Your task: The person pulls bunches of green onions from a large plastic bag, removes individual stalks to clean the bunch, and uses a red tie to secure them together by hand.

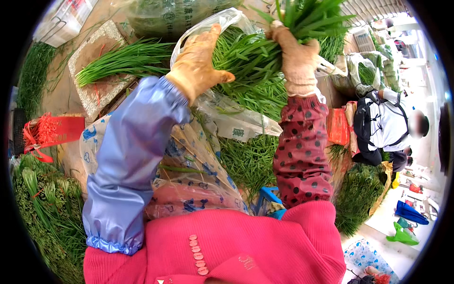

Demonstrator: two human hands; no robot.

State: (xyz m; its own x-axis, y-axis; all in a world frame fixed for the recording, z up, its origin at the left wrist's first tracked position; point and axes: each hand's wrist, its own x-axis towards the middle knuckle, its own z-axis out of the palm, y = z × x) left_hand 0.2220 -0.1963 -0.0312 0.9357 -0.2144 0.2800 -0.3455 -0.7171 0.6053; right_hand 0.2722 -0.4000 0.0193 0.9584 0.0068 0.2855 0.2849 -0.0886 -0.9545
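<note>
My right hand (297,59), in a pale knit glove, is closed on a bunch of long green Chinese chives (309,21) at the top of the view. The leaves fan out past the fingers to the right. My left hand (197,61), in a tan glove, has its thumb and fingers apart at the left rim of an opened clear plastic bag (231,17). Loose chives (250,57) fill that bag between my hands. Left of my left hand, a gathered bundle of chives (127,61) lies across a patterned board (78,59).
A red box of red ties (66,130) stands at the left. Large chive heaps lie lower left (47,217) and right (362,191). A blue stool (268,196) is close to my body. A person with a black backpack (363,125) is at the right, beside stuffed bags (364,71).
</note>
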